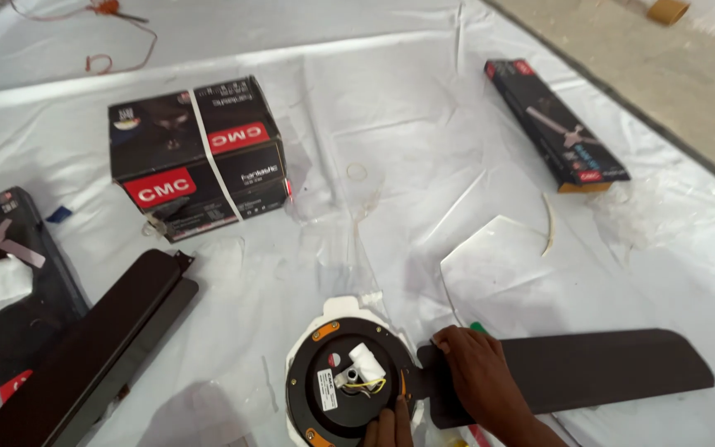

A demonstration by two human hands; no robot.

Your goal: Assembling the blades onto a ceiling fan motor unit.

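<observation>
Here, right hand flat, fingers spread on fan blade; left hand fingers unclear.

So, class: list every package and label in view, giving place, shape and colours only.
Black cube-like carton: upper left, red patches, white strap.
Long black box: upper right, slim, red patch.
Flat black box: left edge, fan picture.
White label: rectangular, on the fan motor.

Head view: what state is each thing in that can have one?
Fan motor: lying flat on white packing, wires exposed at its centre.
Dark fan blade: flat on the sheet, its root against the motor.
Right hand: pressing flat on the blade's root.
Left hand: fingertips on the motor's rim, mostly out of frame.
Square black box: shut, strapped.
Long black box: shut.
Stacked blades: lying loose.
</observation>
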